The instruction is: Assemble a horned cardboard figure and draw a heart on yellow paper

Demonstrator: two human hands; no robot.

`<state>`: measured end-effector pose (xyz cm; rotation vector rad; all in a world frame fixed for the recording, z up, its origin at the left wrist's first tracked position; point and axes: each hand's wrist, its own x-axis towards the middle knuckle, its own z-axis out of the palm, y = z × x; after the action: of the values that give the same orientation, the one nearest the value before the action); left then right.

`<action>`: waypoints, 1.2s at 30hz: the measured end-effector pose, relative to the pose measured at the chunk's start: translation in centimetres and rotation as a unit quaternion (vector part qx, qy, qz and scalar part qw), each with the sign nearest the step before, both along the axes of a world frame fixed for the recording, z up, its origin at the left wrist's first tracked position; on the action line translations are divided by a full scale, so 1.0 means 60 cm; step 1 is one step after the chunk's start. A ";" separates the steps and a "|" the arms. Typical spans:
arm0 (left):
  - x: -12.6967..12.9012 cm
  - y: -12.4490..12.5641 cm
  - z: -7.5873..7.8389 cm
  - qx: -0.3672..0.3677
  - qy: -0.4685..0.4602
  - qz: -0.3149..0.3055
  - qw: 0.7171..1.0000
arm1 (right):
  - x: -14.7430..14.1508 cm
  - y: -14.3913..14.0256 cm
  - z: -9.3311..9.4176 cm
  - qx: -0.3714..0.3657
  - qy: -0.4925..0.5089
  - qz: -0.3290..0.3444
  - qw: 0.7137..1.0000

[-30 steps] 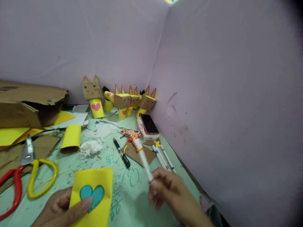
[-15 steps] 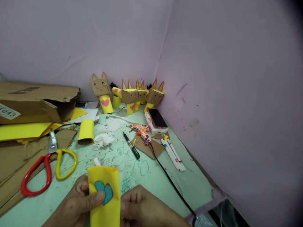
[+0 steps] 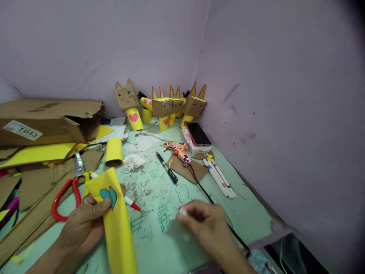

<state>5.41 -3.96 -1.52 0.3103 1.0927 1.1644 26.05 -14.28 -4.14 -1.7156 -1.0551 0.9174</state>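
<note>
My left hand (image 3: 85, 219) is closed on a folded yellow paper strip (image 3: 119, 236), its thumb pressing beside a teal heart (image 3: 108, 198) on the paper. Behind the strip runs a white marker with a red end (image 3: 134, 206), partly hidden by the paper and my left fingers. My right hand (image 3: 203, 224) is apart from the paper, over the table at the right. Its thumb and forefinger pinch a small white piece (image 3: 183, 211), too small to identify. Red-and-yellow-handled scissors (image 3: 78, 167) lie just beyond my left hand.
Cardboard figures with yellow tube bodies (image 3: 134, 118) stand along the wall. A yellow paper tube (image 3: 114, 152), crumpled tissue (image 3: 134, 161), black pen (image 3: 167, 167), corded glue gun (image 3: 181, 151), white markers (image 3: 218, 178) and phone (image 3: 199, 134) lie on the table. A cardboard box (image 3: 51, 118) stands left.
My left hand has moved left with the yellow strip, which now tilts. My right hand has come away rightward, pinching a small white piece. The marker's red end now shows.
</note>
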 end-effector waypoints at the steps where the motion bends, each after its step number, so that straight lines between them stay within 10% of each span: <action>1: -0.002 0.000 -0.003 0.003 0.001 -0.028 1.000 | 0.028 0.005 0.012 0.036 -0.081 -0.029 0.996; 5: -0.003 -0.004 -0.013 0.027 -0.008 -0.096 0.995 | 0.148 0.042 0.043 -0.008 -0.392 -0.162 0.905; 10: 0.003 -0.005 -0.013 0.024 -0.025 -0.147 0.989 | 0.199 0.082 0.043 -0.005 -0.458 -0.137 0.878; 13: 0.003 -0.008 -0.020 0.018 -0.009 -0.167 0.986 | 0.147 0.091 0.051 0.072 -0.337 -0.099 0.934; 16: 0.004 -0.018 -0.028 0.015 -0.007 -0.221 0.975 | 0.061 0.097 0.065 0.006 -0.048 0.078 0.996; 25: -0.001 -0.024 -0.022 0.000 -0.007 -0.296 0.955 | -0.050 0.130 0.048 -0.146 0.310 0.277 0.897; 30: 0.007 -0.023 -0.024 0.014 -0.047 -0.347 0.936 | -0.052 0.136 0.027 -0.151 0.354 0.323 0.865; 36: 0.021 -0.022 -0.028 0.024 0.046 -0.299 0.953 | -0.039 0.139 0.015 -0.062 0.201 0.218 0.953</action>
<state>6.64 -5.30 -3.22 0.6872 0.9557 0.6377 23.73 -5.95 -3.24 -1.3255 -1.1305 1.5682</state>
